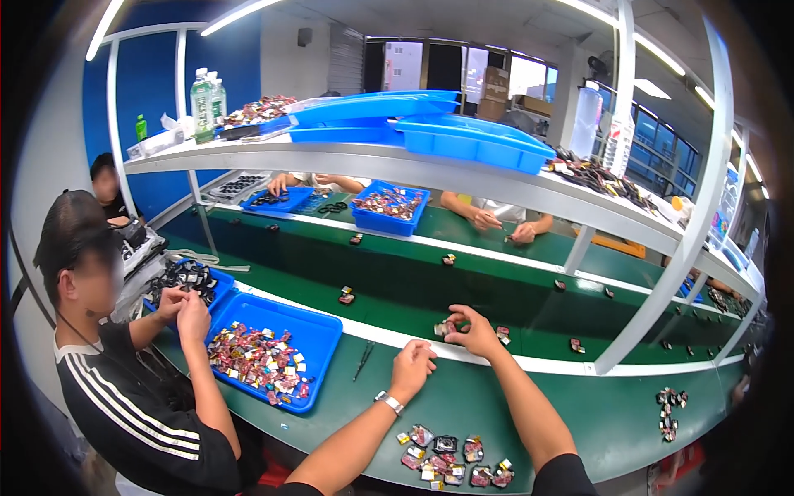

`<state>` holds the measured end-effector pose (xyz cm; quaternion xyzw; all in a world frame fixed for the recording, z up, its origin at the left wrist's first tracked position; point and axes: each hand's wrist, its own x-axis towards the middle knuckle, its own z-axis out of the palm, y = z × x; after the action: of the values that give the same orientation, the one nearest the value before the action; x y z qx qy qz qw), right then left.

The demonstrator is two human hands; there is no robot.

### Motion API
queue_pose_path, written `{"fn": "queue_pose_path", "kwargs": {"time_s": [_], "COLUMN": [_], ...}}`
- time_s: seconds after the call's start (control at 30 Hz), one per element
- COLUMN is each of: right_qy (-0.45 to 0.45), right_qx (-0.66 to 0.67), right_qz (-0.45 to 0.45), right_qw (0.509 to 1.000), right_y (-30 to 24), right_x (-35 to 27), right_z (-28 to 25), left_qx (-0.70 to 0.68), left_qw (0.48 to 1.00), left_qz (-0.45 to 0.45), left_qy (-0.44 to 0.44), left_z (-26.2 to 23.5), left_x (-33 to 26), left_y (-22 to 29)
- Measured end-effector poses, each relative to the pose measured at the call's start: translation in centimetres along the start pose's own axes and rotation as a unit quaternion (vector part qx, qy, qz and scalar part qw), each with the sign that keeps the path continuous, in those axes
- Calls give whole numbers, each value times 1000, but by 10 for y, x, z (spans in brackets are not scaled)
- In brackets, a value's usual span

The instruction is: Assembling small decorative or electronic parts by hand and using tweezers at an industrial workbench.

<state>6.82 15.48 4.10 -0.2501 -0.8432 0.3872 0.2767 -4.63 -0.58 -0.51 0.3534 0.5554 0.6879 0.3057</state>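
My right hand (473, 331) reaches forward to the white edge of the green conveyor belt (463, 289) and pinches a small dark part (442, 328) there. My left hand (412, 368) rests as a loose fist on the green bench, holding nothing that I can see; a watch sits on that wrist. Black tweezers (362, 360) lie just left of it. A cluster of small dark and pink parts (453, 459) lies on the bench between my forearms.
A blue tray (322, 339) of colourful small parts sits to my left, where a person in a black striped shirt (124, 397) works. Other people's hands work across the belt. Small parts ride the belt. Blue trays and bottles stand on the white shelf (463, 178) above.
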Motion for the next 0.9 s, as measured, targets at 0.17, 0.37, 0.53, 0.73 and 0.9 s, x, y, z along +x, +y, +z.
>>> {"fn": "queue_pose_path", "kwargs": {"time_s": [0.17,0.37,0.53,0.73,0.9], "right_qy": [-145,-22,69,70,27], "right_qx": [70,-73,-128,-115,-118], "right_qz": [-47,-142,-122,-151,-165], "right_qw": [986,987,982,979,979], "right_y": [-45,-42,-41,-37,-28], "right_x": [-86,-128,-139,-138,-137], "right_z": [-30,-44,-18,-16,-21], "left_qx": [-116,-155,-189,-208,-176], "left_qw": [915,894,901,902,908], "left_qz": [-195,-233,-223,-224,-210], "left_qy": [-333,-350,-319,-306,-317], "left_z": [-10,15,17,14,17], "left_x": [3,-14,-20,-19,-19], "left_y": [14,20,23,21,19]}}
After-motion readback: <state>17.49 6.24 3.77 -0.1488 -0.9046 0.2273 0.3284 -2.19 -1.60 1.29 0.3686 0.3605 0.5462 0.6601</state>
